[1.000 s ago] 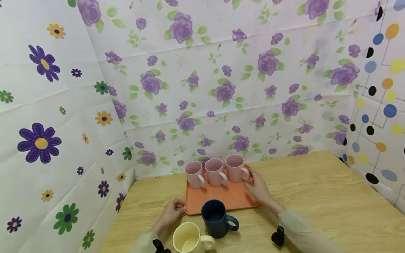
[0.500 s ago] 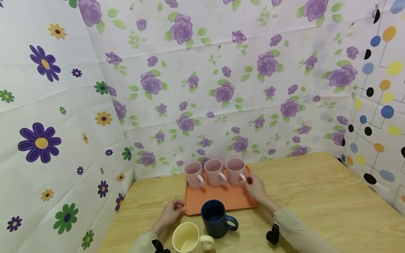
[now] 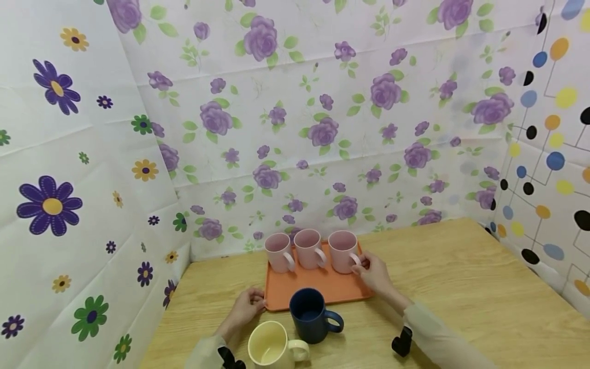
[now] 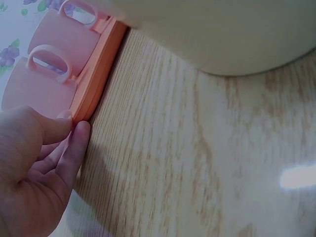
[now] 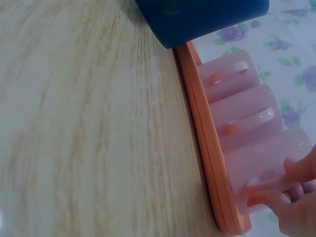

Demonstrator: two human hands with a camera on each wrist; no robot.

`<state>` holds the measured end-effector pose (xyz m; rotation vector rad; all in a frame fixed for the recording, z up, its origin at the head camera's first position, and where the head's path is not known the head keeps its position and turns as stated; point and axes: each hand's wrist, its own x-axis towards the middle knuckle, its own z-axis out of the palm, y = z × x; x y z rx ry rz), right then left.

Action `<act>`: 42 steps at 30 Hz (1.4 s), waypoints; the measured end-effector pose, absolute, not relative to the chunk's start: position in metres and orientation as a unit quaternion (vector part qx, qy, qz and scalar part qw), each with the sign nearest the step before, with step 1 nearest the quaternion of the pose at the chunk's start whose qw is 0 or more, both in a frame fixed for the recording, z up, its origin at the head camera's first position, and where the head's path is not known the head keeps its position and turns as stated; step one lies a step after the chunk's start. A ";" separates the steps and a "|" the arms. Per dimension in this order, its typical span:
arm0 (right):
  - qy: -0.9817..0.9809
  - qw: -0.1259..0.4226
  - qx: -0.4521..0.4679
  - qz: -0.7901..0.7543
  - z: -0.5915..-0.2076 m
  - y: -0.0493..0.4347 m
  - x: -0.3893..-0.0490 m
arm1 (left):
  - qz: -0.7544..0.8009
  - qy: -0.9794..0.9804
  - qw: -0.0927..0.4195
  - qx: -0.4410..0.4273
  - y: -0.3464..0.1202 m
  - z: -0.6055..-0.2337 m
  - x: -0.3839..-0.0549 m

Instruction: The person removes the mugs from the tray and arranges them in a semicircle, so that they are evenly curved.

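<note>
Three pink mugs stand upright in a row along the far side of an orange tray (image 3: 281, 290): a left pink mug (image 3: 277, 256), a middle pink mug (image 3: 308, 252) and a right pink mug (image 3: 341, 257). My right hand (image 3: 377, 275) pinches the handle (image 5: 274, 185) of the right one between thumb and fingers. At the tray's near left corner, my left hand (image 3: 246, 306) grips the rim, thumb on top in the left wrist view, with a finger along the outer side. The tray's near edge is partly hidden by a navy blue mug (image 3: 308, 328).
A pale yellow mug (image 3: 269, 353) stands nearest me, left of the navy one, its handle pointing right. The wooden table (image 3: 428, 277) stretches off to the right. Flower-printed cloth (image 3: 286, 128) closes off the back and left, dotted cloth (image 3: 544, 154) the right.
The right pink mug has shifted slightly toward me and to the right, away from the middle one, with my right hand on its handle. My left hand stays at the tray corner.
</note>
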<state>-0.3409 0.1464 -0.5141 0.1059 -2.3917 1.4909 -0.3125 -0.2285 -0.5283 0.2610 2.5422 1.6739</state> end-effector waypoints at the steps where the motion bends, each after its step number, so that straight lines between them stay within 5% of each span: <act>1: -0.837 0.160 0.035 0.522 -0.513 0.147 -0.339 | 0.547 0.832 0.045 0.084 -0.229 -0.529 -0.312; 19: -0.830 0.135 0.083 0.535 -0.493 0.166 -0.317 | 0.543 0.836 0.037 0.071 -0.231 -0.527 -0.317; 42: -0.805 0.034 0.173 0.566 -0.487 0.186 -0.266 | 0.543 0.835 0.034 0.077 -0.228 -0.534 -0.314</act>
